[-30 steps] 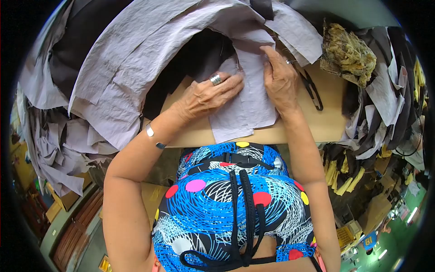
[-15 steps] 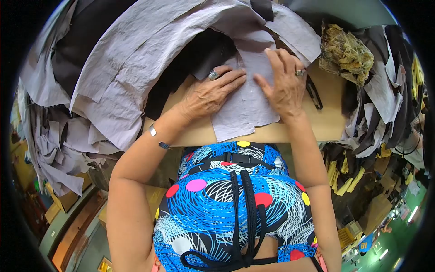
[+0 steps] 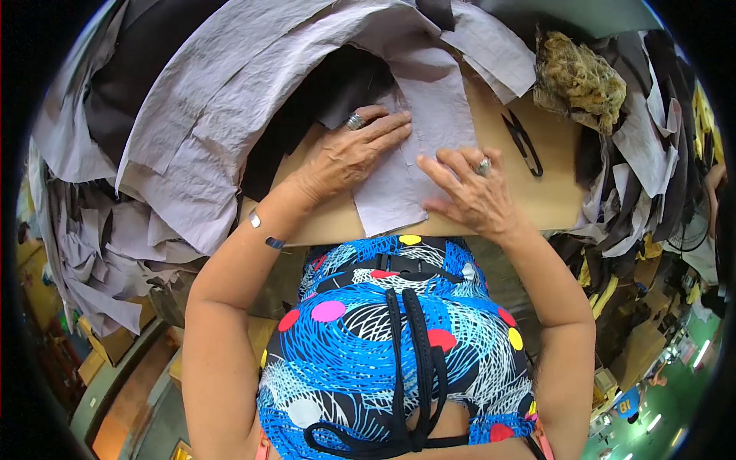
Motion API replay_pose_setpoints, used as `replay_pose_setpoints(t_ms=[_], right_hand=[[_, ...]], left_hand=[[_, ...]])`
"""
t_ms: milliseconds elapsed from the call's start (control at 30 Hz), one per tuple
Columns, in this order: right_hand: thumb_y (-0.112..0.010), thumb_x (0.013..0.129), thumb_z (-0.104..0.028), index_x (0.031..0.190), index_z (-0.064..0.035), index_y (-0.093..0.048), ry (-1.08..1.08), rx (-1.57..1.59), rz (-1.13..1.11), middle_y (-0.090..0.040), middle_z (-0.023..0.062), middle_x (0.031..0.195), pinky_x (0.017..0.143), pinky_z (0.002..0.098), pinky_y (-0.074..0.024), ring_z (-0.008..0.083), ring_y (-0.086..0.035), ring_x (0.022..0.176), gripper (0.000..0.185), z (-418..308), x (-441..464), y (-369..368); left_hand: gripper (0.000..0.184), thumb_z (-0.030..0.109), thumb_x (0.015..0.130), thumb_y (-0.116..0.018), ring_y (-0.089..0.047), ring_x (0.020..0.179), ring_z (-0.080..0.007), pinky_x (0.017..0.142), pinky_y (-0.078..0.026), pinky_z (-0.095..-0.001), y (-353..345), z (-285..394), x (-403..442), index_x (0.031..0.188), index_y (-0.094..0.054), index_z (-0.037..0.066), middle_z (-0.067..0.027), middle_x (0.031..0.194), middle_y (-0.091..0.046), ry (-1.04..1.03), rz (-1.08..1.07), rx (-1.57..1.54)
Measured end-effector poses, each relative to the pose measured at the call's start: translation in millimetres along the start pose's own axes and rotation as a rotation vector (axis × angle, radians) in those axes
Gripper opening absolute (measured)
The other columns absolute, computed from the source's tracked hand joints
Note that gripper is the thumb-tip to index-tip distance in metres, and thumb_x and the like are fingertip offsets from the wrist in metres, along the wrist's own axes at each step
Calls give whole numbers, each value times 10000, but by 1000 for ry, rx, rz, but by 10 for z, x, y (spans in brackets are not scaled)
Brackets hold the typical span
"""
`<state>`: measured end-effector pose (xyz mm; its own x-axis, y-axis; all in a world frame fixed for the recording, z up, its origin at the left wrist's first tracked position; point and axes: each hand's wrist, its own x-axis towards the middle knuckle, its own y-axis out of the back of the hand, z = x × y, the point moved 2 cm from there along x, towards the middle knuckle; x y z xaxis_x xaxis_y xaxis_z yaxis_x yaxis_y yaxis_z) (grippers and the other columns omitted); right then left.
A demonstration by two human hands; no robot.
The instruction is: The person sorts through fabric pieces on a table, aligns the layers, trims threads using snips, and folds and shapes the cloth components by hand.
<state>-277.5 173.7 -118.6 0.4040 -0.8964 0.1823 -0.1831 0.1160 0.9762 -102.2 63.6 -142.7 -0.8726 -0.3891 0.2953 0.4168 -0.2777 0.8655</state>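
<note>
A long grey-lilac cloth curves across the work surface, and its narrow end lies in front of my body. My left hand lies on the left side of that end, fingers stretched out and pressing it flat. Over the lower right edge of the same cloth, my right hand has its fingers apart and bent, with nothing held in it. Black thread snips rest on the tan board, right of my right hand.
A plastic bag of yellowish threads sits at the upper right. Cloth pieces hang off the right side and the left side. Dark fabric lies inside the curve. A person in a blue shirt is far off at the lower right.
My right hand has moved down along the cloth toward its near edge, uncovering the snips. My left hand has stayed almost in place on the cloth.
</note>
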Motion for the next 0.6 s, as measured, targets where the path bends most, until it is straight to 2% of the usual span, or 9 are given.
replay_pose_setpoints(t_ms=[67,167,200,300,333,433,533,600], right_hand=[[-725,613,-372,1222,-180,-448,-35,85,-60,-492,19,1086,853,384,-282,178,-457,980,696,32,-49,33],[-727,624,-340,1197,-129,-458,-229,132,73,-478,67,1123,872,400,-316,235,-457,1013,667,178,120,48],[-718,658,-273,1189,-91,-438,-291,121,148,-459,113,1154,835,410,-390,291,-462,1026,628,217,225,51],[-703,689,-206,1192,-81,-413,-451,96,287,-453,134,1164,759,417,-443,332,-478,1016,594,324,462,-101],[-673,725,-153,1176,-74,-402,-486,187,344,-490,157,1113,720,427,-462,366,-524,920,532,351,538,-135],[-592,797,-96,1158,-58,-423,-581,318,419,-553,158,1080,804,407,-445,346,-547,973,400,393,688,-222],[-539,811,-27,1131,-69,-430,-576,345,438,-595,151,1018,744,408,-468,347,-589,884,341,460,715,-263],[-516,795,5,1096,-78,-452,-515,331,529,-603,168,882,649,427,-463,365,-588,764,319,498,702,-301]], left_hand=[[403,18,737,-529,-502,1063,-262,894,-443,-322,-12,17,1,1136,-554,67,-69,1216,-517,-12,13,28],[432,-3,706,-552,-504,1054,-261,889,-448,-325,-20,63,-15,1132,-553,66,-63,1201,-525,-22,32,27],[444,-13,694,-560,-513,1043,-261,885,-450,-327,-8,100,-37,1131,-553,66,-65,1195,-528,-7,25,-6],[438,-67,650,-570,-563,951,-279,834,-476,-338,46,40,-17,1070,-567,58,-92,1106,-553,44,116,-76],[423,-74,649,-565,-570,934,-284,823,-481,-340,71,-24,10,1053,-569,54,-97,1083,-556,71,145,-80],[366,-76,650,-561,-579,913,-275,768,-503,-330,101,-88,67,998,-567,37,-98,1034,-556,71,149,1],[388,-60,652,-563,-580,911,-258,747,-509,-314,83,-78,68,1026,-554,42,-88,1069,-546,28,105,110],[401,-44,665,-554,-582,904,-244,734,-512,-300,75,-93,57,1054,-542,54,-80,1104,-537,18,82,143]])
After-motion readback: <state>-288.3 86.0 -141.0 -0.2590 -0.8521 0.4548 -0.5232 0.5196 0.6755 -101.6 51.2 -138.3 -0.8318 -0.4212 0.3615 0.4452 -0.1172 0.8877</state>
